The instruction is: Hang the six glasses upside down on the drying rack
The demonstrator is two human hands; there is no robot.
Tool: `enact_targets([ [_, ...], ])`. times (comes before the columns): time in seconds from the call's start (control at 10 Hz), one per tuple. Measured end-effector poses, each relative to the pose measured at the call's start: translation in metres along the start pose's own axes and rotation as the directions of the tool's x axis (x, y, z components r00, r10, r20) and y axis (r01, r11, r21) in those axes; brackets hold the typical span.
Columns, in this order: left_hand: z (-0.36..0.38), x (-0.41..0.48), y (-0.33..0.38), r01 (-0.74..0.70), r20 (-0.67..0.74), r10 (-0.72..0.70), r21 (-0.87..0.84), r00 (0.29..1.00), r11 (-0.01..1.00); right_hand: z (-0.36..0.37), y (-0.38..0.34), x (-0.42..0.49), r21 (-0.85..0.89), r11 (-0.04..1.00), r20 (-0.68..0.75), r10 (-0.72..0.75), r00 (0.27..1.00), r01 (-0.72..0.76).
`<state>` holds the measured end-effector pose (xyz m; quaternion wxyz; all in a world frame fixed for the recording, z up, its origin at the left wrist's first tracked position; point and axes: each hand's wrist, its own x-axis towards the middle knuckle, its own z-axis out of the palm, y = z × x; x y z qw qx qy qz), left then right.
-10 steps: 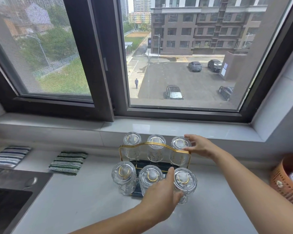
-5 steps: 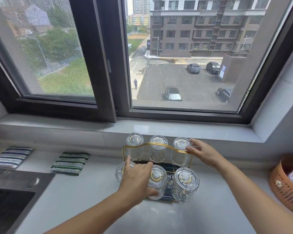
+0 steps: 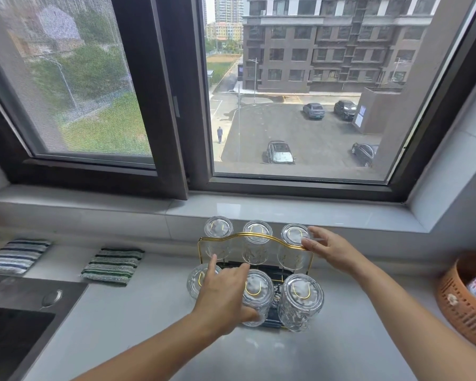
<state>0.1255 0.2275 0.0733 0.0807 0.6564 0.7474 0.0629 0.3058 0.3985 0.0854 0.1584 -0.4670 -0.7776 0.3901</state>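
Six clear glasses hang upside down on the gold wire drying rack (image 3: 254, 236), three behind its arched handle and three in front. My left hand (image 3: 223, 295) lies over the front row. Its thumb presses the near side of the front middle glass (image 3: 259, 291), and its fingers spread over the top towards the front left glass (image 3: 197, 280), which it partly hides. My right hand (image 3: 329, 250) reaches in from the right, with fingers and thumb closed on the base of the back right glass (image 3: 293, 235) at the handle's right corner. The front right glass (image 3: 301, 301) stands untouched.
The rack sits on a pale counter (image 3: 327, 350) under a window sill (image 3: 259, 209). Two striped cloths (image 3: 113, 265) (image 3: 15, 255) lie to the left, above a steel sink (image 3: 17, 314). An orange woven basket (image 3: 463, 301) stands at the right edge.
My left hand has shifted left, from beside the front right glass onto the front middle and front left glasses. My right hand stays at the back right glass.
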Motion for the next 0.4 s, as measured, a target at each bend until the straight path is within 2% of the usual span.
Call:
enact_targets([
  [0.1,-0.007,-0.006,-0.003,-0.037,-0.062,0.026,-0.183,0.998,0.982,0.001,0.002,0.0,0.022,1.0,-0.003,0.003,1.0,-0.003],
  [0.2,-0.022,-0.007,-0.021,-0.155,-0.367,0.005,-0.382,0.93,0.911,0.005,0.004,-0.003,0.049,0.999,-0.027,0.021,0.999,-0.02],
  [0.3,-0.033,0.003,-0.05,-0.07,-0.446,-0.153,-0.446,0.882,0.892,0.013,0.011,-0.008,0.172,0.985,-0.095,0.048,0.994,-0.032],
  [0.4,-0.032,0.004,-0.067,0.111,-0.118,-0.2,-0.521,0.973,0.847,0.027,0.011,-0.023,0.37,0.926,-0.125,0.132,0.983,-0.077],
])
